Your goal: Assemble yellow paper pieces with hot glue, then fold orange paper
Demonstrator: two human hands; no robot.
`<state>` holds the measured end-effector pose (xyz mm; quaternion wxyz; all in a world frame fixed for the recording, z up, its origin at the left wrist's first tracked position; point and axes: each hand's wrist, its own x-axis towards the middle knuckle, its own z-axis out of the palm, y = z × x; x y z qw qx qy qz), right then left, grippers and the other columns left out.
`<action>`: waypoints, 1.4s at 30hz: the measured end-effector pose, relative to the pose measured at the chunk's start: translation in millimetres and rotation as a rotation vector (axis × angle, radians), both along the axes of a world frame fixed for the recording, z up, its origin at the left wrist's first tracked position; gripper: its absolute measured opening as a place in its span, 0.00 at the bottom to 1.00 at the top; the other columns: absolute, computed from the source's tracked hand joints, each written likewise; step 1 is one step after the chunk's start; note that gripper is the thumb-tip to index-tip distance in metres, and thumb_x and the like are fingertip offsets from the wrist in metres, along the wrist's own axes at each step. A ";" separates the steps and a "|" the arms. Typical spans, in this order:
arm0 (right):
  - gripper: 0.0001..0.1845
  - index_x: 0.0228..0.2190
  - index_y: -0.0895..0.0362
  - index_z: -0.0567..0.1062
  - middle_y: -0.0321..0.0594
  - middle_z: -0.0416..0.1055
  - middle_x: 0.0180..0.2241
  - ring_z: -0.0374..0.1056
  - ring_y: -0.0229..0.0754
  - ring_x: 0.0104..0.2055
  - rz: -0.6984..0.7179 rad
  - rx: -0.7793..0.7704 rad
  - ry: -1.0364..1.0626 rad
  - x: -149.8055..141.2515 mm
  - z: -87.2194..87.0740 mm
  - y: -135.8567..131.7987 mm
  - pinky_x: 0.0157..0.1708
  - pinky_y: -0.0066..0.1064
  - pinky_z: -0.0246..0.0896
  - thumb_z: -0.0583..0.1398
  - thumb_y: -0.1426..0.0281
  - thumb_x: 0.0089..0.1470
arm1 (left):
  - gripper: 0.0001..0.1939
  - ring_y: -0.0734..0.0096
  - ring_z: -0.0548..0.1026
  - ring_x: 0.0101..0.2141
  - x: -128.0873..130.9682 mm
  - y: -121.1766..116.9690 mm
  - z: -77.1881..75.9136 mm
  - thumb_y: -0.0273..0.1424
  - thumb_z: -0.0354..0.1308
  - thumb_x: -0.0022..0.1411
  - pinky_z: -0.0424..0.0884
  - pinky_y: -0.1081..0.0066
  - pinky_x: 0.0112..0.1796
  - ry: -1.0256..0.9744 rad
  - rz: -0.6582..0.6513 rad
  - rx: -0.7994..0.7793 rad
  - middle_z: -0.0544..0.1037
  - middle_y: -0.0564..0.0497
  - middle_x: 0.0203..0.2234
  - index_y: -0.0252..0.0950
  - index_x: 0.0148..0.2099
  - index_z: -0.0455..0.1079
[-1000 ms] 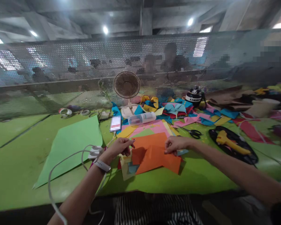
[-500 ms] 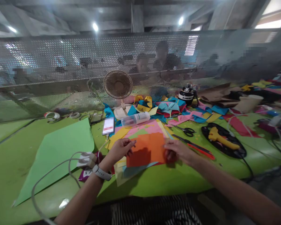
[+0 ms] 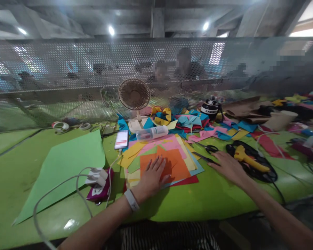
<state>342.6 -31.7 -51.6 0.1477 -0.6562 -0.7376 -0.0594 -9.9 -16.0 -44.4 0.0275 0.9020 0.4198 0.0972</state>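
An orange paper sheet (image 3: 178, 163) lies on top of a stack of coloured sheets. My left hand (image 3: 153, 173) rests flat on it with fingers spread, a white band on the wrist. Over to the right, my right hand (image 3: 229, 168) covers the handle of a utility knife (image 3: 203, 157) lying on the table, its thumb and fingers closed around it. The dark front end of the knife points toward the paper stack. Just beyond that hand lie black-handled scissors (image 3: 211, 149).
A green sheet (image 3: 70, 163) and a purple power block with chargers (image 3: 99, 184) lie left. A clear bottle (image 3: 152, 133), a phone (image 3: 121, 139) and a small fan (image 3: 134, 94) stand behind. A yellow glue gun (image 3: 250, 159) sits on a black tray right.
My left hand has gone from holding the orange sheet's edge to lying flat on it. My right hand has left the paper and moved right onto the utility knife. The orange sheet now lies down.
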 end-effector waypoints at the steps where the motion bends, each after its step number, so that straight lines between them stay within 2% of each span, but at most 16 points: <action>1: 0.17 0.40 0.58 0.74 0.51 0.73 0.40 0.68 0.56 0.46 0.014 -0.033 0.001 4.7 -4.2 0.9 0.43 0.44 0.63 0.55 0.59 0.55 | 0.33 0.58 0.49 0.63 0.7 -0.8 -4.4 0.48 0.40 0.66 0.50 0.53 0.60 0.024 -0.032 -0.013 0.52 0.43 0.64 0.35 0.66 0.48; 4: 0.14 0.35 0.57 0.74 0.48 0.73 0.35 0.70 0.52 0.41 0.057 -0.109 0.063 12.3 -7.1 2.4 0.41 0.41 0.65 0.55 0.61 0.55 | 0.32 0.60 0.49 0.63 -3.8 0.7 -6.1 0.49 0.36 0.67 0.47 0.53 0.60 0.075 -0.083 -0.052 0.52 0.45 0.64 0.38 0.66 0.49; 9: 0.16 0.34 0.56 0.74 0.45 0.74 0.36 0.71 0.49 0.38 0.104 -0.100 0.255 18.2 3.8 6.1 0.37 0.38 0.66 0.55 0.58 0.55 | 0.24 0.62 0.48 0.63 -24.3 9.3 12.7 0.38 0.37 0.70 0.46 0.56 0.61 0.149 -0.152 -0.135 0.52 0.48 0.64 0.41 0.65 0.52; 12: 0.17 0.38 0.56 0.73 0.46 0.74 0.40 0.71 0.48 0.40 0.185 -0.052 0.276 1.2 9.7 11.0 0.38 0.36 0.67 0.53 0.58 0.58 | 0.24 0.64 0.48 0.64 -35.7 12.6 19.4 0.29 0.38 0.68 0.45 0.55 0.61 0.171 -0.169 -0.197 0.52 0.49 0.64 0.41 0.65 0.51; 15: 0.16 0.42 0.56 0.73 0.45 0.75 0.40 0.71 0.48 0.40 0.288 -0.044 0.172 -31.1 12.0 20.3 0.38 0.36 0.66 0.51 0.62 0.61 | 0.27 0.66 0.47 0.64 -40.1 12.7 19.2 0.25 0.38 0.66 0.43 0.55 0.61 0.121 -0.185 -0.211 0.51 0.50 0.64 0.41 0.66 0.50; 17: 0.16 0.45 0.58 0.72 0.47 0.74 0.42 0.69 0.50 0.44 0.326 -0.022 0.128 -51.9 10.5 28.8 0.44 0.39 0.63 0.51 0.65 0.61 | 0.26 0.67 0.47 0.64 -38.7 11.0 16.6 0.27 0.38 0.67 0.44 0.56 0.61 0.068 -0.174 -0.182 0.51 0.51 0.65 0.42 0.66 0.48; 19: 0.17 0.49 0.59 0.71 0.48 0.73 0.43 0.67 0.51 0.47 0.370 0.004 0.085 -66.9 6.7 37.5 0.47 0.41 0.60 0.51 0.70 0.61 | 0.25 0.67 0.46 0.64 -35.7 8.5 13.2 0.34 0.38 0.69 0.45 0.57 0.61 0.029 -0.156 -0.146 0.49 0.50 0.65 0.42 0.67 0.45; 22: 0.20 0.51 0.58 0.70 0.47 0.72 0.43 0.66 0.49 0.46 0.439 0.076 -0.039 -77.6 -1.5 48.0 0.46 0.40 0.59 0.53 0.77 0.58 | 0.31 0.65 0.44 0.64 -32.3 4.5 8.7 0.46 0.38 0.68 0.43 0.56 0.61 0.023 -0.153 -0.113 0.48 0.48 0.65 0.42 0.68 0.41; 24: 0.21 0.50 0.57 0.71 0.47 0.72 0.40 0.66 0.47 0.43 0.460 0.136 -0.139 -79.5 -6.7 52.2 0.43 0.39 0.60 0.54 0.79 0.56 | 0.33 0.64 0.44 0.64 -32.1 2.6 6.7 0.49 0.37 0.67 0.41 0.56 0.62 0.043 -0.162 -0.101 0.48 0.47 0.65 0.42 0.68 0.41; 29: 0.21 0.49 0.57 0.72 0.46 0.72 0.39 0.66 0.47 0.41 0.474 0.158 -0.196 -79.5 -11.2 50.6 0.41 0.37 0.60 0.55 0.80 0.55 | 0.34 0.63 0.44 0.64 -34.4 1.7 3.9 0.51 0.37 0.66 0.41 0.56 0.62 0.054 -0.171 -0.061 0.48 0.47 0.65 0.42 0.68 0.41; 37: 0.22 0.50 0.56 0.71 0.46 0.72 0.43 0.65 0.46 0.43 0.589 0.132 -0.124 -82.9 -2.1 12.1 0.43 0.40 0.60 0.52 0.82 0.55 | 0.35 0.60 0.45 0.64 -32.5 1.3 1.6 0.53 0.37 0.64 0.40 0.54 0.61 0.051 -0.165 -0.048 0.48 0.46 0.65 0.42 0.68 0.42; 42: 0.23 0.51 0.58 0.71 0.49 0.71 0.44 0.65 0.48 0.44 0.600 0.138 -0.103 -90.6 -3.4 6.1 0.44 0.42 0.61 0.54 0.81 0.54 | 0.35 0.60 0.44 0.64 -30.9 -1.3 7.6 0.53 0.37 0.64 0.40 0.55 0.61 0.044 -0.175 -0.056 0.47 0.46 0.65 0.43 0.68 0.41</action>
